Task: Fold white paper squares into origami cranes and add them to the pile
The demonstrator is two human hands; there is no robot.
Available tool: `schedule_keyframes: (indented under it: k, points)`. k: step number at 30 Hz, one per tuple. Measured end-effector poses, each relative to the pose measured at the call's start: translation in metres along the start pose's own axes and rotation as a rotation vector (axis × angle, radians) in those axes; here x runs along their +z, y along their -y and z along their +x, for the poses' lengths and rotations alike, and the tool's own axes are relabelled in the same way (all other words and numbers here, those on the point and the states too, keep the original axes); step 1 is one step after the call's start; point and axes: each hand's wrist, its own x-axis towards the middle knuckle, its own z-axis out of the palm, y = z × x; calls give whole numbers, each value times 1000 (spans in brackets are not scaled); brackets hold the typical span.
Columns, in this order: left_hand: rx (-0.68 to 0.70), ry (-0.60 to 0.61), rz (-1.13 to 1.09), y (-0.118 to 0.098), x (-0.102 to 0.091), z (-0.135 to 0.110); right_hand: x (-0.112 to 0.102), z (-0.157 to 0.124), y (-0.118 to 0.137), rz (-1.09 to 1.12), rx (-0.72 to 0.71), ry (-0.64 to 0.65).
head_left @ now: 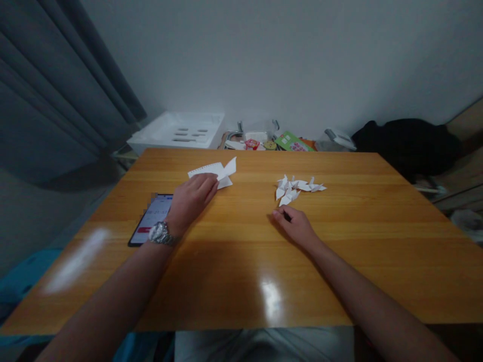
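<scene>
My left hand (196, 195), with a metal watch (160, 233) on its wrist, reaches to the back left of the table. Its fingers are bent and closed on a piece of white paper (228, 169), whose pointed corner sticks up past the fingertips. Under the hand lies more white paper with a perforated edge (206, 170). To the right, my right hand (296, 226) rests loosely curled on the wood, thumb against fingers, and nothing shows in it. Just beyond its fingertips sits a cluster of several small folded white paper cranes (292, 188).
A phone (154, 213) with its screen lit lies on the wooden table (234, 251), partly behind my left wrist. Past the far edge stand a white foam tray (188, 123), a green packet (292, 142) and other clutter. Dark cloth (407, 143) lies at the back right.
</scene>
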Motion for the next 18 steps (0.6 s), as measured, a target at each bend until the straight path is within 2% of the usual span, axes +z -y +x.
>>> schedule_keyframes:
  k: [3, 8, 11, 15, 18]
  points:
    - [93, 143, -72, -22, 4, -15, 0, 0, -2, 13, 19, -35]
    - [147, 345, -220, -51, 25, -35, -2, 2, -2, 57, 50, -80]
    - [163, 406, -257, -61, 35, -43, -2, 1, -1, 64, 40, -97]
    - [231, 449, -253, -74, 37, -49, -3, -1, 2, 6, -3, -115]
    - [232, 461, -243, -85, 35, -52, -2, -4, 9, -98, -165, -105]
